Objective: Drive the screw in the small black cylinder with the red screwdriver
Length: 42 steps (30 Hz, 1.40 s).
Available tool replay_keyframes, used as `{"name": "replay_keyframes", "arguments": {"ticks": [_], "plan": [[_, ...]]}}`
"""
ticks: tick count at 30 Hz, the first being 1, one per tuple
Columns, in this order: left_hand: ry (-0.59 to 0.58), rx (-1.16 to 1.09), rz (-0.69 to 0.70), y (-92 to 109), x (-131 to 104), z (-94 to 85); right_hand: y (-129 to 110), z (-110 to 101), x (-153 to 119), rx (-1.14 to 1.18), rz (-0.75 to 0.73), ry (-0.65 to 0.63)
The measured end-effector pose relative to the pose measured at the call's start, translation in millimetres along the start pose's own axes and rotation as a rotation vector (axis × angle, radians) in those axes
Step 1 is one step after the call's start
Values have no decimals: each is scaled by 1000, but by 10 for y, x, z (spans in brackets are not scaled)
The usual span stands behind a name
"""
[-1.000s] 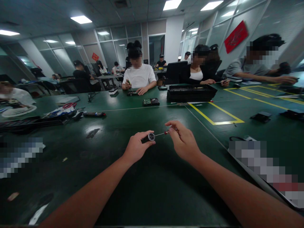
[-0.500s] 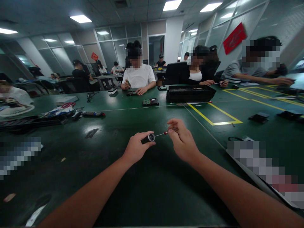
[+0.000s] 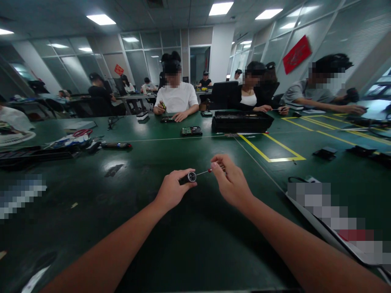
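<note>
The person's left hand is held over a glossy dark green surface, about midway between its near and far edges, its grip closed around a short black cylinder with a silvery ring at its end. The cylinder is clear of the surface, tilted, with the ringed end turned toward the near edge and the other hand.

The right hand has its grip closed on the handle of a slim screwdriver with a thin metal shaft and a red collar. The shaft points left to the ringed end; whether its tip touches inside cannot be made out.

Beyond the hands, toward the far edge, lie a green circuit board on a dark base and, just right of it, a long black open-topped box. A yellow tape outline marks the surface nearer than the box. At the far edge sits a co-worker in a white T-shirt, one hand holding a yellow and dark screwdriver upright.
</note>
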<state>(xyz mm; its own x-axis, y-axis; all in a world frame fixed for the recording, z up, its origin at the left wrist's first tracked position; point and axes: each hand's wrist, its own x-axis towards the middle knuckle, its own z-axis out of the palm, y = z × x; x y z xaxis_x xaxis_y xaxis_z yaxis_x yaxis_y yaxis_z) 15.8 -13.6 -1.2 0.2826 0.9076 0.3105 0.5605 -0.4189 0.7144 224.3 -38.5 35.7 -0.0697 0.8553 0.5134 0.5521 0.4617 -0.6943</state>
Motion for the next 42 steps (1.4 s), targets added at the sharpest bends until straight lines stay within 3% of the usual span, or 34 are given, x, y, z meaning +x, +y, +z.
{"name": "replay_keyframes", "arguments": {"ticks": [5,11,19,23,38,42], "plan": [[-9,9,18,7,4,12,-2,2,-8,-25,32,24],[17,-11,9,-6,10,3,17,50,2,170,56,93],[-4,30,143,86,26,-35,236,125,134,716,435,185],[5,32,118,72,37,-40,261,139,106,581,324,260],[-7,72,48,103,14,-25,53,17,16,133,113,131],[9,70,48,73,15,-26,72,18,4,135,39,111]]}}
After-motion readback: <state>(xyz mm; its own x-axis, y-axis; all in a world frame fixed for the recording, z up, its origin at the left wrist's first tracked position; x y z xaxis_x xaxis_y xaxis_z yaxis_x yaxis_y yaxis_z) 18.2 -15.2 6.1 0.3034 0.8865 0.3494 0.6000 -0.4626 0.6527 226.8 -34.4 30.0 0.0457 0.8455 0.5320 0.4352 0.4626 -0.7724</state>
